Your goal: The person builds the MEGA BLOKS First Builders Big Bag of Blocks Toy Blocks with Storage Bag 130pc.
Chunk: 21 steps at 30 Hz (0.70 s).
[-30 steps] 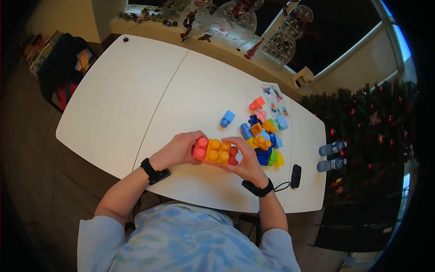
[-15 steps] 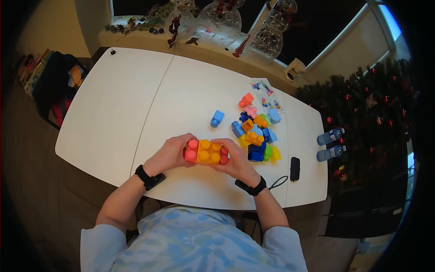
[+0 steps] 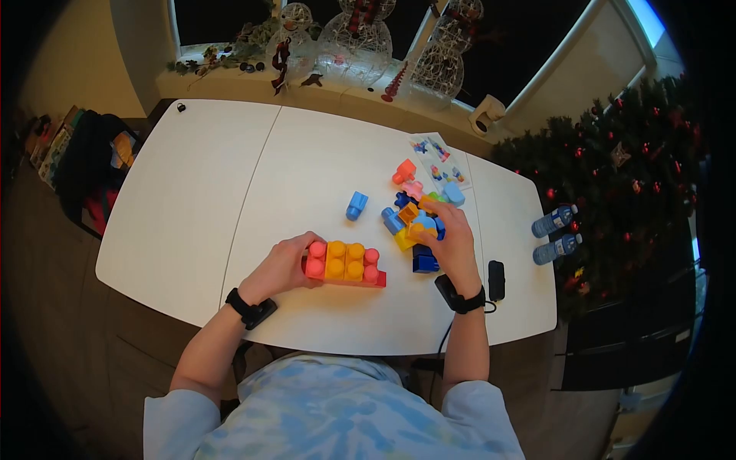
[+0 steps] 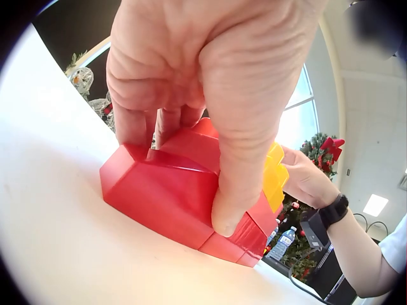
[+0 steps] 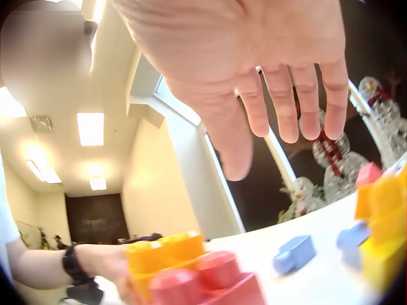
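Observation:
My left hand [image 3: 278, 268] grips the left end of a joined row of red and yellow toy building blocks [image 3: 335, 261]. In the left wrist view, its thumb presses one side of the red blocks [image 4: 165, 190] and the fingers lie over the other, low over the white table. Spread above the heap of loose blocks [image 3: 404, 222] is my right hand [image 3: 455, 244], partly hiding them. In the right wrist view its fingers [image 5: 280, 101] hang straight, with nothing between them and the thumb. A single blue block [image 3: 356, 205] lies between the row and the heap.
A printed picture sheet [image 3: 441, 161] lies beyond the heap. To the right, a black oblong device [image 3: 497, 280] with a cord and two water bottles [image 3: 556, 222] rest near the table's edge. Glittery snowmen [image 3: 353, 46] line the windowsill, and a decorated tree [image 3: 613, 176] stands at right.
My right hand has let go of the block row's right end and moved right, over the heap. The left hand keeps hold of the row. The head view has shifted slightly.

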Each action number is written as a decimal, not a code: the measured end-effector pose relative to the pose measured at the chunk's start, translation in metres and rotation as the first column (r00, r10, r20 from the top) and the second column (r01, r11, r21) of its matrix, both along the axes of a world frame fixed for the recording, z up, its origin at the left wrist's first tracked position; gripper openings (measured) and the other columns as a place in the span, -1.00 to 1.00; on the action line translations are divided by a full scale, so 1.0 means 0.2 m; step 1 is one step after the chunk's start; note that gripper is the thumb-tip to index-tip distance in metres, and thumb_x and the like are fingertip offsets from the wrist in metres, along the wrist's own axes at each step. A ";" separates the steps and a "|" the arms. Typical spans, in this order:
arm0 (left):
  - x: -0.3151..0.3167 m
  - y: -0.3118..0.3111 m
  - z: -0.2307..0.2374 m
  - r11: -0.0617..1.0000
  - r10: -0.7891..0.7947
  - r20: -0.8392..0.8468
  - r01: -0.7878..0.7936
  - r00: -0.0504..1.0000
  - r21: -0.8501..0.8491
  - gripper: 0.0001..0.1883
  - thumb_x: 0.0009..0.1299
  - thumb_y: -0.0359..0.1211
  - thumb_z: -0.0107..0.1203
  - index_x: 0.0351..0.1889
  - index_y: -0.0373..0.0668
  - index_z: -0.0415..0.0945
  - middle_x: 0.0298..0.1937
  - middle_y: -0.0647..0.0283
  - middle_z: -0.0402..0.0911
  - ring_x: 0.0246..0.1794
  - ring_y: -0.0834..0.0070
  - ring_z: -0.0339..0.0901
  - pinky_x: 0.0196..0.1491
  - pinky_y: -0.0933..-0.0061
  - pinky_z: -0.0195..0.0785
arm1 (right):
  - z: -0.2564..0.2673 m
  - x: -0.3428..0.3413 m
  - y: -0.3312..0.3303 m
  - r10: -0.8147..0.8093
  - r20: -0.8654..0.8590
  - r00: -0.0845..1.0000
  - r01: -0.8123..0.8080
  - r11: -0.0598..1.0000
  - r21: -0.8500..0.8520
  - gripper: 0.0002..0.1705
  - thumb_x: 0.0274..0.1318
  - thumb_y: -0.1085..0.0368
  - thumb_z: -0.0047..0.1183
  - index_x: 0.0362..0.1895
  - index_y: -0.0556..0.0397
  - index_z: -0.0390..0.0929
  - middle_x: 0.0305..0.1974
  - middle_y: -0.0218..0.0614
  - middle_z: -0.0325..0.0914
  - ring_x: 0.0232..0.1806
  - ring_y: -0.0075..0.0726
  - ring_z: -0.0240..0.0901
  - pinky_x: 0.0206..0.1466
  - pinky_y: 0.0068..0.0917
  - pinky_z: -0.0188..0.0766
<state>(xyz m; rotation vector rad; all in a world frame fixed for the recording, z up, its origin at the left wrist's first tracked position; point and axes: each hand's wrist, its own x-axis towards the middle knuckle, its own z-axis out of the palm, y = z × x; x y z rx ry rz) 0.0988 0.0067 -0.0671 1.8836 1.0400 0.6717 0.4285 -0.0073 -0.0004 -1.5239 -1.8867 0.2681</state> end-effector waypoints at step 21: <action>0.00 -0.01 -0.01 1.000 0.001 0.016 -0.001 1.000 0.009 -0.37 0.05 -0.46 0.50 0.12 -0.19 0.49 -0.03 0.04 0.71 -0.04 0.07 0.69 0.04 0.24 0.58 | -0.16 -0.04 -0.09 -0.030 -0.018 0.999 0.026 0.981 -0.193 -0.66 0.08 0.38 0.39 -0.02 0.13 0.69 -0.21 -0.15 0.63 -0.25 -0.12 0.60 -0.12 -0.30 0.54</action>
